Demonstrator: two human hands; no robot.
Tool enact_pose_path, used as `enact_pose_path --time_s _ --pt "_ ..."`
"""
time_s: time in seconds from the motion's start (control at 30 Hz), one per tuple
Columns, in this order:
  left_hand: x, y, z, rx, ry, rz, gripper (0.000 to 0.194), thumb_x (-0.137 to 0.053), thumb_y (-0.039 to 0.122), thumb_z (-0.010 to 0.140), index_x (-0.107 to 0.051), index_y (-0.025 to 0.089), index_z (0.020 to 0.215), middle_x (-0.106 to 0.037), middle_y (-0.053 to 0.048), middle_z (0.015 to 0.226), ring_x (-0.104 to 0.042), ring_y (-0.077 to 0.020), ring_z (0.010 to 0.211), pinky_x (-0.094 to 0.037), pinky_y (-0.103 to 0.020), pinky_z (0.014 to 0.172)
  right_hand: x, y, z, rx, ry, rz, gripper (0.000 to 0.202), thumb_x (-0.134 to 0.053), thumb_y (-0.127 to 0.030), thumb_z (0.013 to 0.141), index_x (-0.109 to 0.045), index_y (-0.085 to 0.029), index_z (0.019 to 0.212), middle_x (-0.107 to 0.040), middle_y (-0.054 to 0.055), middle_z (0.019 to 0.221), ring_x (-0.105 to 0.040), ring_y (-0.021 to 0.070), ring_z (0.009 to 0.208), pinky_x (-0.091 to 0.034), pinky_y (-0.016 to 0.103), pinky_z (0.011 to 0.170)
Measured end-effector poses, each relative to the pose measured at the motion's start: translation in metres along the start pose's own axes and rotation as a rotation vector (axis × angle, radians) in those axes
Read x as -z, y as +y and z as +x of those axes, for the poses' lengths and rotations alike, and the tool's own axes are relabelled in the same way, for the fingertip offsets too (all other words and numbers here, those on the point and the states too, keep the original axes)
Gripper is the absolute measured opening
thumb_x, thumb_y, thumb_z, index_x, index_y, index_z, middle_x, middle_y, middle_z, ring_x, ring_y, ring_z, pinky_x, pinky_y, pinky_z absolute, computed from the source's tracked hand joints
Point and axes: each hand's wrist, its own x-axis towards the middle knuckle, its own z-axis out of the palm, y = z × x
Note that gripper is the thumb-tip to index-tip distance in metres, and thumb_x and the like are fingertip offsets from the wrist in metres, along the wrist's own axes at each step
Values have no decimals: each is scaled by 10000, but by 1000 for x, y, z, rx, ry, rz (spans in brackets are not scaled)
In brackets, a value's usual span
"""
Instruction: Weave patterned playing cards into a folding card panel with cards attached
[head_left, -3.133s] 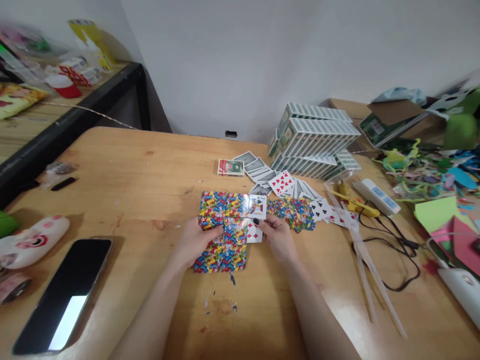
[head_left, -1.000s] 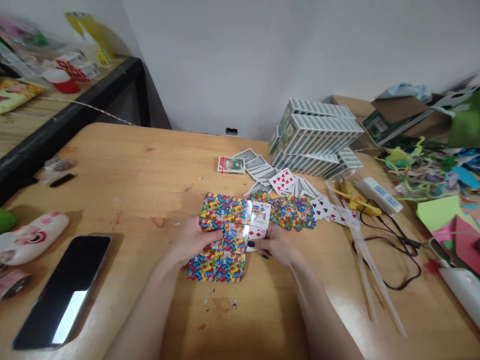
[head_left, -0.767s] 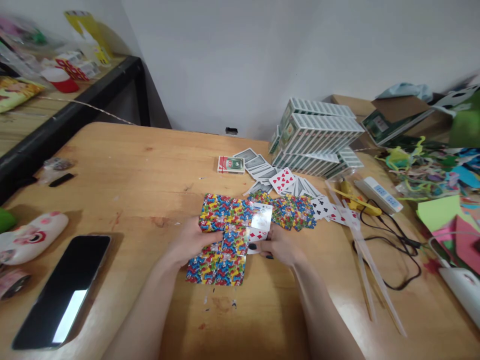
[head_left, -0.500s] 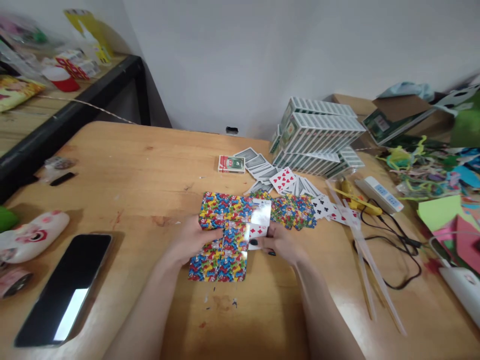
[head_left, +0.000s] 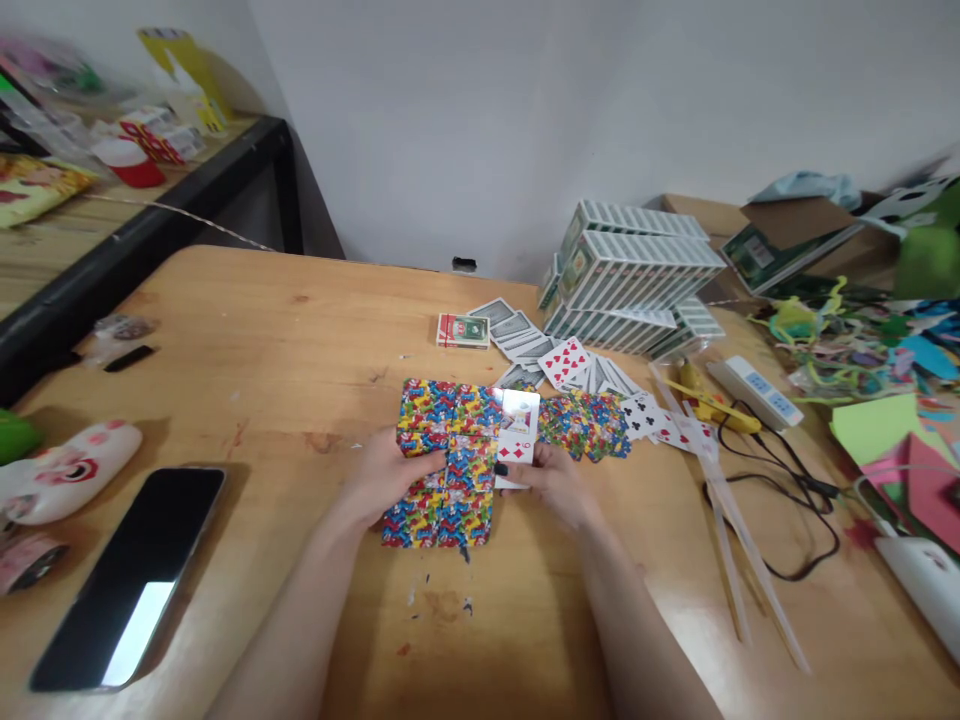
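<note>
Several playing cards with a colourful patterned back (head_left: 469, 465) lie face down in a close grid at the table's middle. At the grid's right side are a face-up picture card (head_left: 519, 412) and, just below it, a red diamond card (head_left: 516, 450). My left hand (head_left: 390, 475) rests on the grid's left side, its thumb stretched over the cards and its fingers apart. My right hand (head_left: 551, 482) has its fingertips on the diamond card, pinching its right and lower part. More patterned cards (head_left: 589, 422) are spread right of my right hand.
Grey-backed cards (head_left: 517, 335), a card box (head_left: 463, 330) and stacked striped boxes (head_left: 641, 270) are behind. On the right lie clear straws (head_left: 739, 530), a black cable (head_left: 772, 575) and a power strip (head_left: 757, 390). A phone (head_left: 131, 580) and white plush (head_left: 71, 470) lie left.
The diamond card and my right hand have shifted slightly upward. The bottom patterned cards sit a little higher, closer to the row above. My left hand has barely moved.
</note>
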Motion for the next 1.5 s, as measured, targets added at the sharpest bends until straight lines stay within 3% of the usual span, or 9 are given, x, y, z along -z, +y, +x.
enact_pose_path --time_s 0.23,0.47,0.7,0.93,1.33,1.5 --pt "0 -2 1 -2 2 -12 296 -701 301 564 -643 148 812 -705 -58 857 -649 -254 777 -502 -375 712 -2 -2 -2 -12 1 -3 256 -763 -253 531 -669 -120 728 -674 36 660 -578 126 541 -461 237 514" --pt "0 -3 2 -12 28 62 287 -686 319 580 -654 146 808 -705 -71 847 -648 -264 771 -501 -380 698 2 1 3 199 162 -36 257 -702 -346 628 -638 -170 805 -662 6 701 -576 122 578 -454 237 549" --pt "0 -3 1 17 8 20 310 -700 325 553 -651 154 806 -708 -57 854 -650 -262 776 -509 -363 685 10 -2 1 58 83 194 211 -684 -342 657 -626 -142 691 -670 45 630 -613 155 564 -465 262 551" --pt "1 0 0 59 -31 -3 316 -696 318 557 -650 143 817 -711 -61 813 -649 -270 796 -510 -376 701 13 -7 -1 -10 28 252 160 -658 -293 685 -625 -137 694 -694 70 693 -638 168 609 -487 287 605" --pt "1 -1 0 55 -32 -31 276 -700 305 558 -652 167 792 -709 -47 859 -655 -258 773 -515 -371 689 16 -6 -1 -26 13 259 142 -636 -289 701 -624 -148 714 -689 52 650 -632 153 595 -484 283 637" --pt "0 1 -2 99 -55 -101 308 -694 259 542 -630 167 829 -710 -50 847 -657 -254 767 -521 -372 692 12 -3 0 27 79 217 211 -668 -339 666 -590 -148 623 -663 47 585 -612 156 540 -470 265 537"
